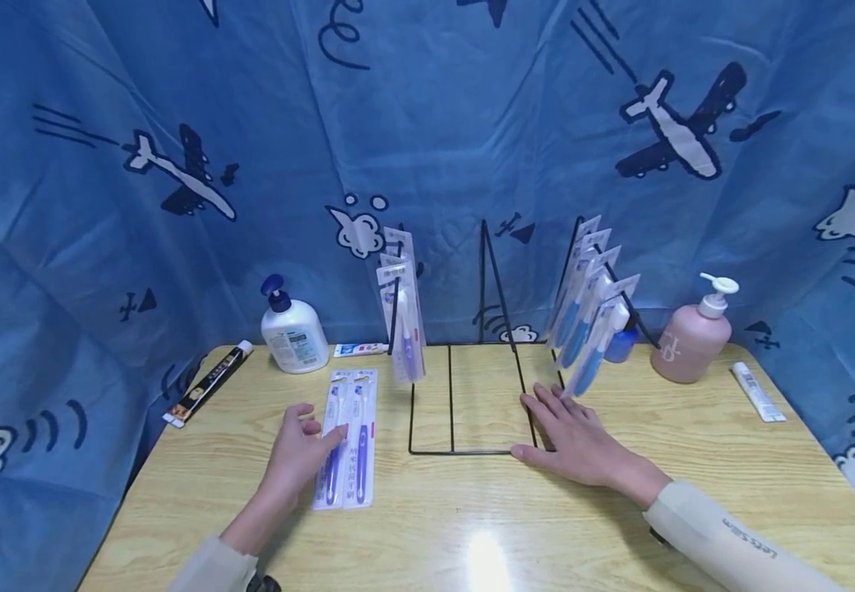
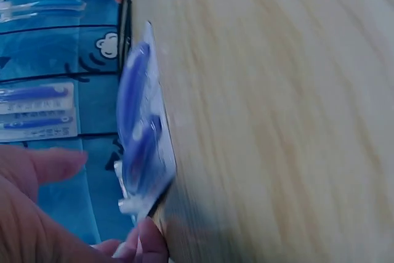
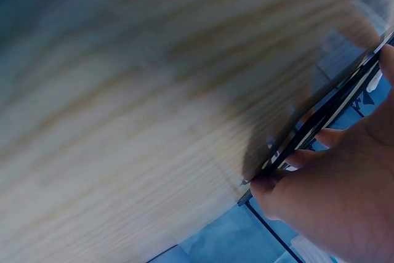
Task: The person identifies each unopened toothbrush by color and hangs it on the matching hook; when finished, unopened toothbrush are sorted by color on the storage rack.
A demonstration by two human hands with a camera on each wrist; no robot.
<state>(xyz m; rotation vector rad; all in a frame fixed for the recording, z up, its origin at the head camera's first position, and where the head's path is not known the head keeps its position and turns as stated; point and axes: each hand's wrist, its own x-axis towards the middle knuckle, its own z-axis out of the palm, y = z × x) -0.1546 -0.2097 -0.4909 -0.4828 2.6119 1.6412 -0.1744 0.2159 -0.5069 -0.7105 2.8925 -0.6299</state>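
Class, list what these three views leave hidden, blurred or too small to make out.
1. Print on the toothbrush packs: head view, too small to read.
2. Small blue bottle: head view, largely hidden by the hanging packs.
3. Left hand: left wrist view, cut off by the frame edge; the pack there is blurred.
4. Right hand on the wire rack: right wrist view, blurred, fingertips hidden by the table edge.
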